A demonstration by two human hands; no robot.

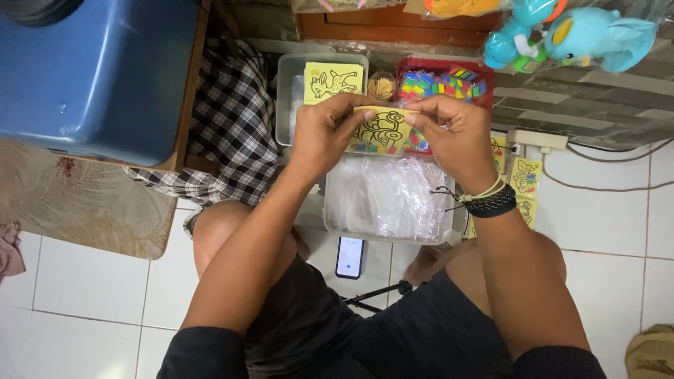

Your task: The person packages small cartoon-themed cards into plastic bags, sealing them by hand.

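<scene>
The grip of both hands is narrow and pinched shut on one yellow picture card (379, 130): the left hand (324, 135) nips its left end between thumb and fingertips, the right hand (453, 137) nips its right end the same way. The card is held in the air above a clear plastic tub (337, 226) filled with clear plastic sleeves (390, 195), which stands on the white tiled floor (84, 295) between the person's knees. The card's long axis runs left to right, its printed face with black outlines tilted up toward the camera.

Behind the hands, a grey tray (286, 105) holds another yellow card (333, 81) with a black animal drawing, leaning upright. To its right stands a red basket (449, 67) full of small packets in many colours, with a round pot of sticks (381, 87) between the two. More yellow cards (525, 179) lie on the floor by the right wrist. A phone (350, 257) lies in front of the tub.
</scene>
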